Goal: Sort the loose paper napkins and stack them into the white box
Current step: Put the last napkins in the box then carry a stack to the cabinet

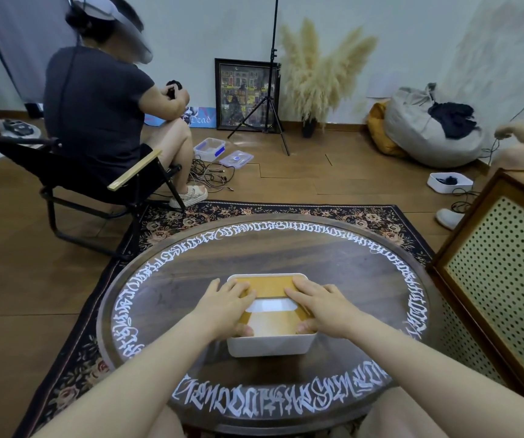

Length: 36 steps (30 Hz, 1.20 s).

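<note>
White box [270,344] is seen on the round dark table [365,279], roughly mid-table and nearer the near edge than the far one; a tan wooden lid [270,287] with an oblong slot is laid on top of the box; something white is glimpsed through the slot, napkins cannot be confirmed; left hand [226,303] is laid flat on the lid's left side, fingers straight and close together pointing toward the far edge, thumb tucked at the near left corner of the lid; right hand [317,306] is laid on the lid's right side in mirror fashion, fingers straight and held together, thumb at the near right corner; whether the thumbs press on the lid or hook under it cannot be told; table rim is ringed with white calligraphy; a floral rug [317,213] is spread under the table; a second person is seated in a black folding chair [102,184] off the far left edge; a perforated wooden cabinet [501,279] is stood just beside the right edge.
</note>
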Each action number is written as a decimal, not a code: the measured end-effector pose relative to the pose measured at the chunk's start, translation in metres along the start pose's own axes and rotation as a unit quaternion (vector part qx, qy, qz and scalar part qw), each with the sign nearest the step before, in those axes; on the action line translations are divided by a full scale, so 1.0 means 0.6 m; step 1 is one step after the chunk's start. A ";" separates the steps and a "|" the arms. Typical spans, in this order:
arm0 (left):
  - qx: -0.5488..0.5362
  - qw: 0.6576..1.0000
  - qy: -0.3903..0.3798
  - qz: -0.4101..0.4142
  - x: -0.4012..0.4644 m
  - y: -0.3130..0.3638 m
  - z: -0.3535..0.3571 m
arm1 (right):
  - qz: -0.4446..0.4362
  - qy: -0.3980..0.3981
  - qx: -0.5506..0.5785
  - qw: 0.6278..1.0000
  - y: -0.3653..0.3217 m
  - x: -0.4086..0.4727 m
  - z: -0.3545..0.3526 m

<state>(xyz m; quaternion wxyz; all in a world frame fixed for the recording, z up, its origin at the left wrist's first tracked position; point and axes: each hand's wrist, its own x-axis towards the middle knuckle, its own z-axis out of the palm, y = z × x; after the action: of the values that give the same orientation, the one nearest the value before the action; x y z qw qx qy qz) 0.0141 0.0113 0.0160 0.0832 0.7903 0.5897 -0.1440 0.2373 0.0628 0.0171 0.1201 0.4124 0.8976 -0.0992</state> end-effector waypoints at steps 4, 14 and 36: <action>-0.021 1.000 0.000 -0.002 -0.002 -0.002 0.003 | 0.009 0.004 0.011 1.000 -0.002 0.000 0.002; -0.102 0.994 0.041 0.013 -0.023 -0.010 0.024 | -0.007 0.023 0.072 0.997 0.010 -0.021 0.023; -0.070 0.995 0.057 0.041 -0.024 -0.008 0.047 | -0.018 0.054 0.021 0.998 0.011 -0.040 0.021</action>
<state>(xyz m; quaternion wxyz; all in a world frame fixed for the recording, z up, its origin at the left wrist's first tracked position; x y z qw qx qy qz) 0.0019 -0.0090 -0.0056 0.1105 0.8128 0.5694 -0.0538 0.2591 0.0465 0.0117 0.0611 0.4037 0.9076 -0.0974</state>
